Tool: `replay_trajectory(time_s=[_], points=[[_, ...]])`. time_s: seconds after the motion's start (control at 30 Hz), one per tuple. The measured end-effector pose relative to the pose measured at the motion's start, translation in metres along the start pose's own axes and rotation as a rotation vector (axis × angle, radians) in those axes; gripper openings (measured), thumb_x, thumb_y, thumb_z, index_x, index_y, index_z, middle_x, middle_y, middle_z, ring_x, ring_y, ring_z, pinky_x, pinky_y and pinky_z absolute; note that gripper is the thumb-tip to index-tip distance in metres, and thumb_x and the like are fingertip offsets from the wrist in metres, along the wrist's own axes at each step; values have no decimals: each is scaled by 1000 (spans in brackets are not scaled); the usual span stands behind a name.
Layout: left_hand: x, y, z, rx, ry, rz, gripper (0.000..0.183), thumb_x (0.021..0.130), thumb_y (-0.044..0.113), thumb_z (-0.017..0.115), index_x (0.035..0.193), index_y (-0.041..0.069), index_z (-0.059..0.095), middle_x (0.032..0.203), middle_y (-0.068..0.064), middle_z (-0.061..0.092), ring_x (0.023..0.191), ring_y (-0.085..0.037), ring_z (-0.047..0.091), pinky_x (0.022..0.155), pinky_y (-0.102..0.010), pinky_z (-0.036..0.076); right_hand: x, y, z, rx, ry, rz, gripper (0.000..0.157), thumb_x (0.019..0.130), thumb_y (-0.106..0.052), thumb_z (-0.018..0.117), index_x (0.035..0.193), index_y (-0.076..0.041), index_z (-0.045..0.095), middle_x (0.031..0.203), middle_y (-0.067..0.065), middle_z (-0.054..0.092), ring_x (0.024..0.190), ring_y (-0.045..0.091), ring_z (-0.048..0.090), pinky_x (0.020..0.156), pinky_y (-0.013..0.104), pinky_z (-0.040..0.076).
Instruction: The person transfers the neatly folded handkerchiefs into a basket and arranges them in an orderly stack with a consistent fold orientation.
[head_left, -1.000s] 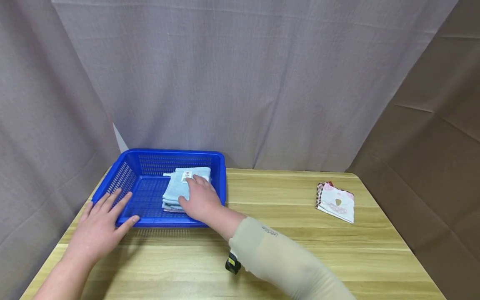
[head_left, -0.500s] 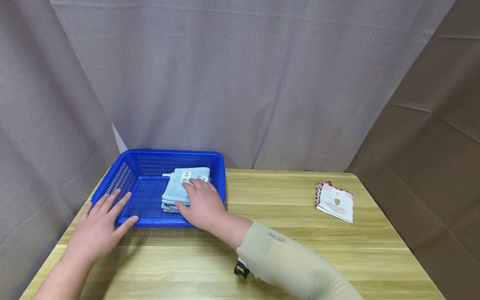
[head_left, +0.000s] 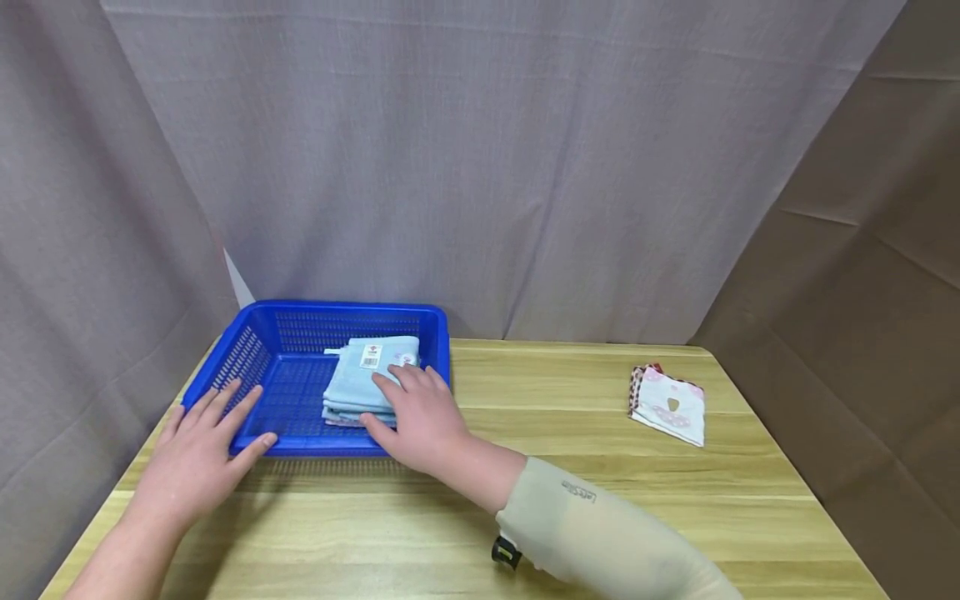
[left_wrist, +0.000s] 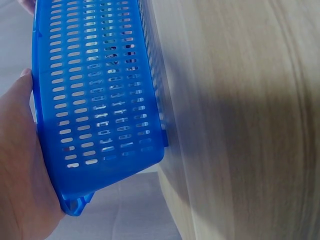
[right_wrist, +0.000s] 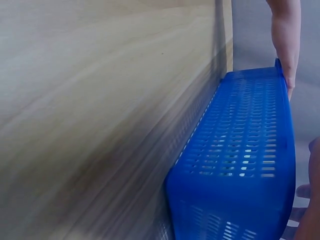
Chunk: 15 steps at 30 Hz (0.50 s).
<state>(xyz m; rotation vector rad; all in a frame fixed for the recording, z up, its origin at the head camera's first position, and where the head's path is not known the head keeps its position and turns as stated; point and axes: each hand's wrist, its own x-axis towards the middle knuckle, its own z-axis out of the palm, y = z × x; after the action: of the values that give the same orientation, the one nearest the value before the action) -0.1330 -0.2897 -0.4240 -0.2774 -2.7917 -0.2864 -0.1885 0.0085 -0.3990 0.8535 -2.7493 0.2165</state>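
Note:
A blue plastic basket [head_left: 300, 446] with slotted walls stands at the back left of the table. Inside, toward its right end, lies a stack of folded cloths; the top one is a light blue towel [head_left: 352, 383] with a white paper label [head_left: 371, 357]. My left hand [head_left: 191, 462] rests with spread fingers on the basket's front left corner, and the left wrist view shows it along the rim. Over the basket's front right corner, my right hand [head_left: 423, 417] reaches in with its fingers extended, fingertips at the towel's right part.
On the right of the wooden table [head_left: 570, 467] lies a small pile of folded cloths [head_left: 671, 408], white and pink on top with a checked edge beneath. Grey curtain [head_left: 487, 167] hangs right behind the table, and brown cloth [head_left: 862, 333] borders its right side.
My right hand has drawn back toward the front right across the towel, uncovering the label and a printed motif. The left hand has stayed on the basket corner.

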Motion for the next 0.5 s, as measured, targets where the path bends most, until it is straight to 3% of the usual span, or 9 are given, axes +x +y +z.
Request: replay_trajectory(time_s=[0.5], points=[[0,1,0,9,-15,-9,73,96,56,54,152,12,39,152,-26,36,136,-50,30,111,-71,12,-30,23,-1,70,77,-70,63,101,-58,39,148,-18,47,153,6,43,143,27,36,118,49,25]])
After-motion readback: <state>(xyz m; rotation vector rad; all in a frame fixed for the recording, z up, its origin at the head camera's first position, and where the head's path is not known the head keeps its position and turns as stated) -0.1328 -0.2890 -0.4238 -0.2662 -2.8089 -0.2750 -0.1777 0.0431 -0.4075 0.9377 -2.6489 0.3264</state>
